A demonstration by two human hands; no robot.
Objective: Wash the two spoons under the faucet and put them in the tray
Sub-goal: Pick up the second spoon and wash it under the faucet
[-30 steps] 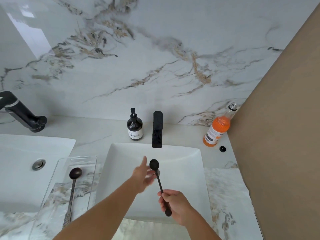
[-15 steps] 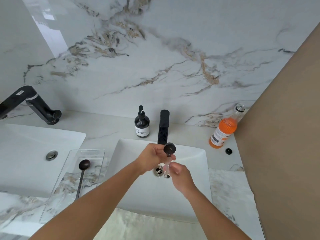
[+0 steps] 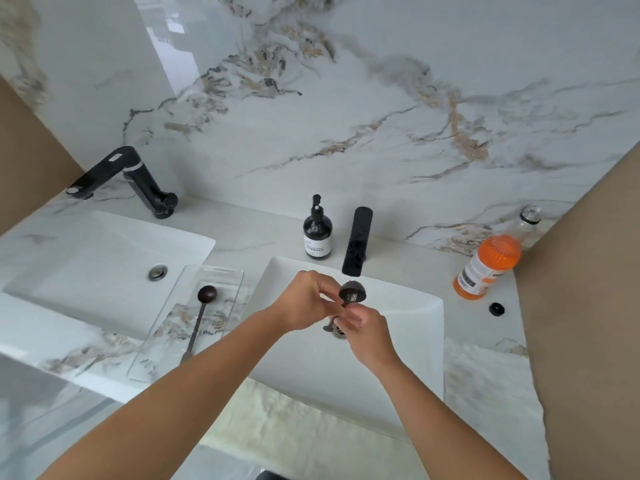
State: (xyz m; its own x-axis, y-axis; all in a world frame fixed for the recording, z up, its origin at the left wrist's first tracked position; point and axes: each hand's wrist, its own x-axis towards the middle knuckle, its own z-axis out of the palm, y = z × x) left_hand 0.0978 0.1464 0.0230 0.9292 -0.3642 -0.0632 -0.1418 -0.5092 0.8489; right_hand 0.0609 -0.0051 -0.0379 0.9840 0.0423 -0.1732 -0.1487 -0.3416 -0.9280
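Note:
A dark spoon [image 3: 352, 292] stands bowl-up over the white sink [image 3: 408, 341], right below the black faucet [image 3: 356, 242]. My right hand [image 3: 367, 332] grips its handle, which is mostly hidden by my fingers. My left hand [image 3: 308, 301] touches the spoon's neck and bowl with its fingertips. Whether water is running is unclear. A second dark spoon [image 3: 200, 315] lies in the clear tray [image 3: 228, 278] on the counter, left of the sink.
A black soap pump bottle [image 3: 317, 233] stands left of the faucet. An orange drink bottle [image 3: 490, 265] and its black cap [image 3: 496, 308] sit at the right, by a tan wall. Another sink [image 3: 86, 258] with a black tap [image 3: 138, 181] is at the left.
My right hand carried the spoon up under the faucet and turned it upright. My left hand closed in on the spoon's bowl. The view shifted left.

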